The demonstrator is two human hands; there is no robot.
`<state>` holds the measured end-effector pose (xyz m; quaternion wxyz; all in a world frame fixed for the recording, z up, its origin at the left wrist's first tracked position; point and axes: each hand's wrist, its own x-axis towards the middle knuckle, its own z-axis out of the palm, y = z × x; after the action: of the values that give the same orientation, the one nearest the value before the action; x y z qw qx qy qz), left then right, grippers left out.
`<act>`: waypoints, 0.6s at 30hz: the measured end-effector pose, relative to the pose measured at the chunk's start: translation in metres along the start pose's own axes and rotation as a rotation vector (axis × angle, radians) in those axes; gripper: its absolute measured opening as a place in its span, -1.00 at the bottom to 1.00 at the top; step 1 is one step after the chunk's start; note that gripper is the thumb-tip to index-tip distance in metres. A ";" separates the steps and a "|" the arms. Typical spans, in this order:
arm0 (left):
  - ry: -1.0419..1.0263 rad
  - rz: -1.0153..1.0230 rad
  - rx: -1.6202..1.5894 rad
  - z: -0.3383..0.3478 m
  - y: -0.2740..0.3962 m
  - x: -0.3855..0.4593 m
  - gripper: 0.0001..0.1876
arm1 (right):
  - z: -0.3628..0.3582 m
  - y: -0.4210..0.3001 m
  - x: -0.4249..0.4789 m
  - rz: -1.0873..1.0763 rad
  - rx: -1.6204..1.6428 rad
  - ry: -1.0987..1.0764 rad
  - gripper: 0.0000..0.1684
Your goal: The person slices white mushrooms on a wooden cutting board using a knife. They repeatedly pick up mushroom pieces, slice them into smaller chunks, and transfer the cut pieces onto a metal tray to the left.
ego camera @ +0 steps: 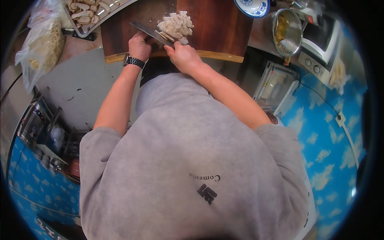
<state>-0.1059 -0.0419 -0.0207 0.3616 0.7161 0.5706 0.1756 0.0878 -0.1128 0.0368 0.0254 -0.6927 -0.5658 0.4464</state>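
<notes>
A pile of pale sliced mushrooms (pixel 177 25) lies on a dark wooden cutting board (pixel 222 33) at the top of the view. The broad blade of a cleaver (pixel 147 31) slants across the board, with a few slices against its right side. My right hand (pixel 184 57) is closed around the near end of the cleaver, its handle hidden in the grip. My left hand (pixel 140 47), below a dark wristwatch, is close against the blade's left side; its fingertips are hidden, so whether it holds something cannot be seen.
A metal tray (pixel 82 33) of sliced mushrooms stands at upper left, beside a black-handled knife (pixel 79 34) and a plastic bag of pale food (pixel 45 45). At upper right are a blue-and-white dish (pixel 255 10), a steel bowl (pixel 295 33) with yellow contents, and a white oven (pixel 321 57).
</notes>
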 end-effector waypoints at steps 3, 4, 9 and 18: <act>0.017 0.035 0.015 0.001 -0.002 0.002 -0.74 | 0.002 -0.008 0.023 -0.088 0.060 0.071 -0.30; 0.005 0.027 -0.010 0.001 -0.003 0.002 -0.76 | 0.000 -0.008 0.027 -0.071 0.078 0.055 -0.29; 0.000 -0.021 -0.072 0.001 -0.007 0.002 -0.78 | -0.027 -0.013 0.013 0.004 0.055 -0.004 -0.24; 0.100 -0.055 -0.138 0.008 -0.002 -0.007 -0.71 | -0.065 -0.025 -0.066 0.090 0.025 -0.139 -0.26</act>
<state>-0.1038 -0.0507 -0.0264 0.3858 0.6640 0.5939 0.2399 0.1135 -0.1272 0.1281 -0.0253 -0.6843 -0.5289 0.5014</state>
